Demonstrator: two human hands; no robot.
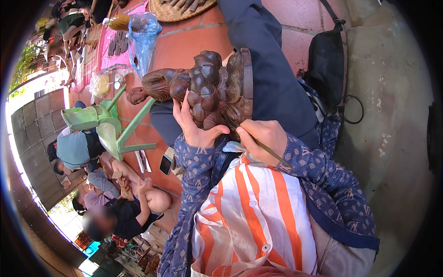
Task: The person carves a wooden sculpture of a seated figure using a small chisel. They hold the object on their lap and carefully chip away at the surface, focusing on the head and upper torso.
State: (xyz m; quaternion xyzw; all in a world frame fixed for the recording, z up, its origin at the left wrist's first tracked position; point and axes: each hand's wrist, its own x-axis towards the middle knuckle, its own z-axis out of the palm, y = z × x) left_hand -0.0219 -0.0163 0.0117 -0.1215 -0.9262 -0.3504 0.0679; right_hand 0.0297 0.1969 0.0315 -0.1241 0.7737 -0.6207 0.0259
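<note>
A dark brown wooden carving lies on its side across my lap, its narrow figure end to the left and its flat base to the right. Many rounded lumps cover its middle. My left hand rests against its near side with fingers stretched and thumb spread apart. In my right hand is a thin, brownish stick-like carving tool, pinched between the fingers. Its tip meets the carving near the base; the exact contact is hidden by the fingers.
A green plastic chair lies tipped over at left, near a phone on the tiles. Beyond are a blue plastic bag, a bottle and a woven tray. A black bag lies at right. Several people sit at left.
</note>
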